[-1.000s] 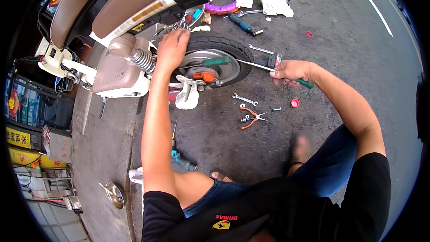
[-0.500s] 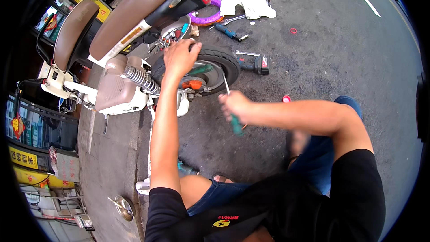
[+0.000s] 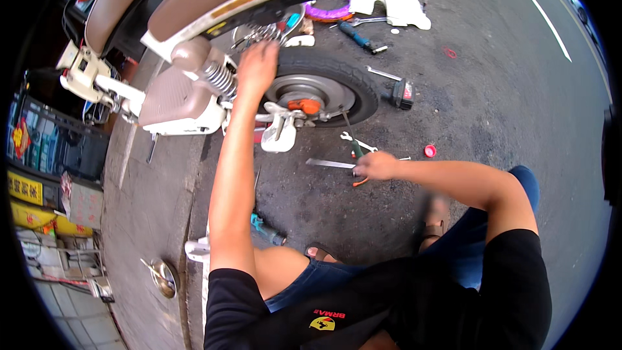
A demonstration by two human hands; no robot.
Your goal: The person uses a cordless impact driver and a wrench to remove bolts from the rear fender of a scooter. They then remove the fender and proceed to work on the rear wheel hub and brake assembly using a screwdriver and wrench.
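My left hand [image 3: 258, 68] lies over the upper left edge of the black tyre [image 3: 317, 63] on the scooter's rear wheel, its fingers bent over the tread and the fingertips partly hidden. My right hand [image 3: 378, 165] is closed low over the asphalt, below the wheel. A screwdriver with a green handle [image 3: 356, 150] runs up from its fingers, the thin shaft pointing toward the wheel's lower edge. Beside these fingers are a flat metal bar [image 3: 330, 163], an orange handle [image 3: 361, 181] and a wrench [image 3: 364, 144]. An orange part [image 3: 304, 105] covers the wheel's hub.
The brown-seated scooter [image 3: 178, 113] fills the upper left. Farther off lie a purple ring [image 3: 327, 11], a white fender [image 3: 392, 3], a blue power tool [image 3: 357, 37] and a battery pack [image 3: 402, 94]. A red cap [image 3: 430, 150], teal tool [image 3: 267, 230] and metal bowl [image 3: 163, 279] are nearer.
My right hand has moved away from the wheel, taking the screwdriver off the rim. The green handle seen against the wheel earlier no longer shows. My left hand stays at the tyre; the view has shifted.
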